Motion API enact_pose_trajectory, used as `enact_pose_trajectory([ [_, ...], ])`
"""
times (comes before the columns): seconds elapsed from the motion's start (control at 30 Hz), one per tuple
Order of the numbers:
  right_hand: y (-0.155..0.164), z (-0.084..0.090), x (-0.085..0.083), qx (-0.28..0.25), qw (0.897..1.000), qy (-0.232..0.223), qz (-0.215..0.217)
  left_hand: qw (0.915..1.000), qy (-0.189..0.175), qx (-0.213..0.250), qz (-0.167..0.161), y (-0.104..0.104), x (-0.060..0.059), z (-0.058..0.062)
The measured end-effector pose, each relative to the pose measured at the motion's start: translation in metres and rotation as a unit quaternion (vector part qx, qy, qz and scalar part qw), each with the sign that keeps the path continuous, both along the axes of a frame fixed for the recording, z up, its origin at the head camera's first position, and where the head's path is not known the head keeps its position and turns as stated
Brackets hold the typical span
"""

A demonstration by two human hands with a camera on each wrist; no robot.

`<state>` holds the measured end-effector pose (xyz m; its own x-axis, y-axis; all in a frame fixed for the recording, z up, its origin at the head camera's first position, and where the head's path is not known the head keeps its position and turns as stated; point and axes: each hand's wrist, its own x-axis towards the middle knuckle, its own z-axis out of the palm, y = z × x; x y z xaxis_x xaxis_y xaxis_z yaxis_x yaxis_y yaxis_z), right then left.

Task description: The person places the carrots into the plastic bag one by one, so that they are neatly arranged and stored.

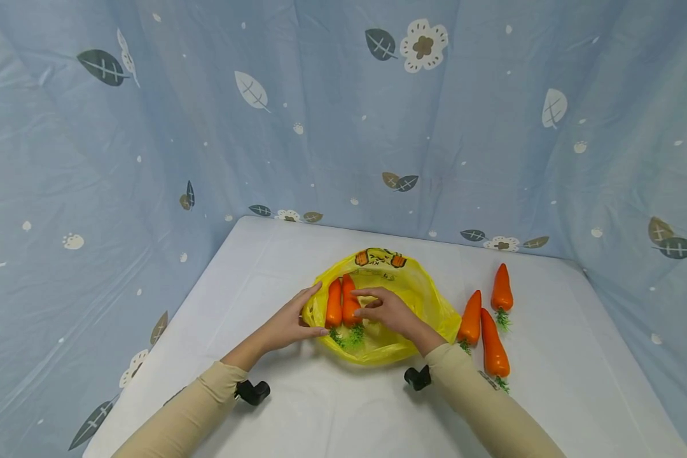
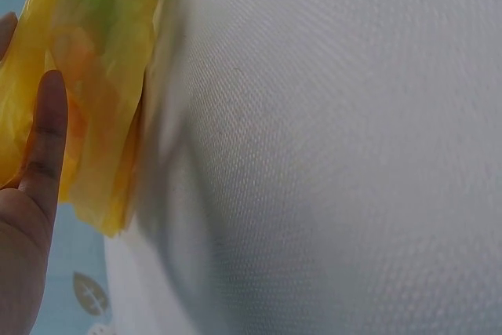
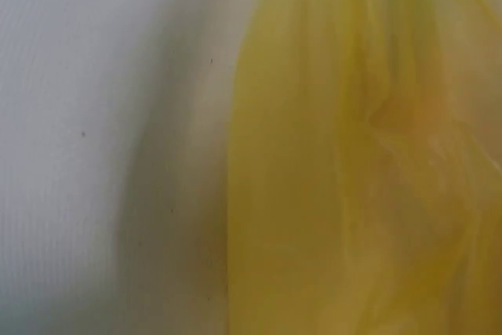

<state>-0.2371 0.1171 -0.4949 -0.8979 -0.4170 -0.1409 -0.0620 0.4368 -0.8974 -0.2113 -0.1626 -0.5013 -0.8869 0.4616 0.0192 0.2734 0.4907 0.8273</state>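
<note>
A yellow plastic bag (image 1: 429, 296) lies with its mouth spread wide on the white table. Inside, at its left, two orange carrots (image 1: 334, 305) lie side by side, green tops toward the person. My left hand (image 1: 289, 324) rests against the bag's left rim with thumb and fingers spread; in the left wrist view the straight thumb (image 2: 49, 127) lies along the yellow plastic. Reaching over the bag's front right rim, my right hand (image 1: 392, 313) has its fingertips at the right-hand carrot (image 1: 350, 304), finger and thumb apart. The right wrist view holds only plastic and table, the hand hidden.
To the right of the bag are three more carrots: one near its rim (image 1: 471, 318), one in front (image 1: 495, 350) and one farther back (image 1: 502, 289). A blue patterned curtain (image 1: 332, 140) hangs behind and beside the table (image 1: 549, 356).
</note>
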Motion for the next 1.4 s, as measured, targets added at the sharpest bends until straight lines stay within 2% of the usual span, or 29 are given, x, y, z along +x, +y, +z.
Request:
enact_pose_trajectory([
  [0.77,0.013,0.001,0.006,0.025,0.999,0.034,0.02,1.0,0.0,-0.006,-0.001,-0.001,-0.001,-0.002],
  [1.13,0.026,0.012,0.014,0.034,0.998,0.043,0.022,1.0,-0.004,-0.003,0.004,-0.002,0.001,-0.001],
  [1.4,0.036,0.014,0.018,0.042,0.998,0.043,0.01,1.0,-0.002,-0.004,0.002,-0.002,0.001,0.0],
])
